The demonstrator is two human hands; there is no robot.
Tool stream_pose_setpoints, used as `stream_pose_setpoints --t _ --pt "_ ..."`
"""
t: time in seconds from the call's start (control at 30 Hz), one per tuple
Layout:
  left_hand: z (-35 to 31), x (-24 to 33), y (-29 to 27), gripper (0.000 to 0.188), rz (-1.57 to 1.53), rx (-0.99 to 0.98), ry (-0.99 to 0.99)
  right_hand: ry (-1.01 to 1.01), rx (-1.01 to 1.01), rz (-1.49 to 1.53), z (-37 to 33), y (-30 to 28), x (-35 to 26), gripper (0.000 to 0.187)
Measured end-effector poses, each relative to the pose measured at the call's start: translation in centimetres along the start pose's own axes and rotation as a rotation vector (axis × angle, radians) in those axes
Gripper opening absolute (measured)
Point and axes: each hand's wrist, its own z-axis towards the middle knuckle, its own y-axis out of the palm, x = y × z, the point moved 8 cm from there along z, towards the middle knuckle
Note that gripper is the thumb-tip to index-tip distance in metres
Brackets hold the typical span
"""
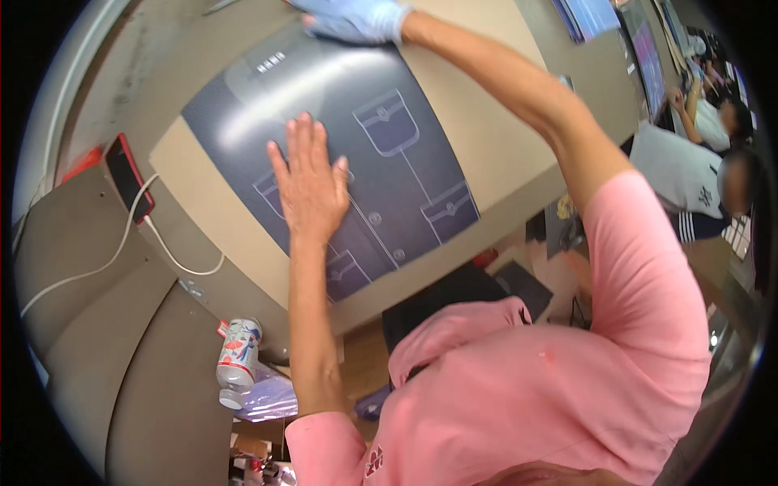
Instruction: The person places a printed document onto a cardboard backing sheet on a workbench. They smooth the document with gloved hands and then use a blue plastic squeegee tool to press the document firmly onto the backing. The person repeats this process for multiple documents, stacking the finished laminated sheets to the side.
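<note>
A dark blue sheet (381, 190), printed with a jacket front with pockets and buttons, lies on a beige board (502, 89). My bare left hand (312, 190) rests palm down on its middle, fingers spread. At the far edge of the sheet, my right hand (356, 20) wears a light blue glove. Its fingers stretch to the left, a bare fingertip showing, and the top of the picture cuts part of them off. A bright glare crosses the sheet between the two hands.
A red-edged phone (130, 178) with a white cable (130, 227) leans at the left. Below it stands a white bottle (239, 360) by a clear plastic bag (271, 397). Blue packs (587, 18) lie at the far right. Other people (681, 174) sit beyond.
</note>
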Motion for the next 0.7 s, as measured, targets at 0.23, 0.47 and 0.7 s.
stream_pose_setpoints --t 0.23,0.47,0.7 --pt "-0.4 -0.7 0.2 0.051 0.009 0.075 0.028 -0.075 -0.083 0.024 -2.7 -1.3 -5.7 0.059" --pt "-0.5 -0.3 0.2 0.051 0.037 0.094 0.056 -0.008 -0.325 0.312 -21.7 -4.0 -23.2 0.066" --pt "-1.1 0.9 -0.5 0.041 0.009 0.158 0.145 0.346 -0.227 0.542 -27.3 -8.2 -27.7 0.051"
